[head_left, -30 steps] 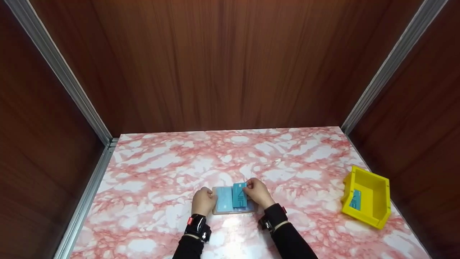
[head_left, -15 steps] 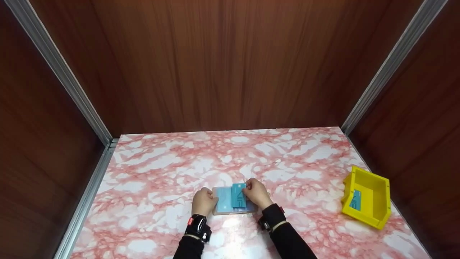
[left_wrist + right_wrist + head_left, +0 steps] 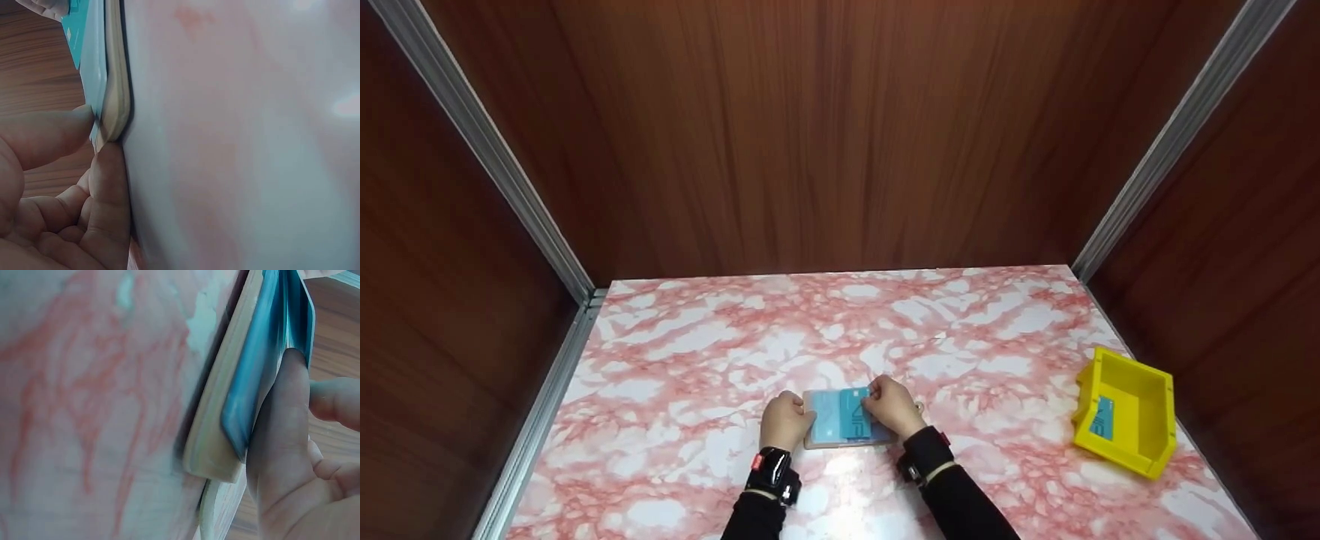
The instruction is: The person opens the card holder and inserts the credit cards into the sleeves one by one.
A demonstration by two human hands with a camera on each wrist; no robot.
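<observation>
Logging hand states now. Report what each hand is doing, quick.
Left hand: pinches the left edge of the card holder.
Right hand: grips the teal card against the holder.

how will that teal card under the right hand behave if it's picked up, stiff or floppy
Probably stiff but springy: the teal card looks thin and flat, with a slight bow in the right wrist view. Likely light. Its glossy face may slip, and lying flat on the tan holder, its edge could be hard to lift.

The right edge of the flat beige card holder (image 3: 847, 442) is hidden under the right hand (image 3: 894, 409). Print on the blue card in the yellow plastic bin (image 3: 1140, 439) is too small to be read.
</observation>
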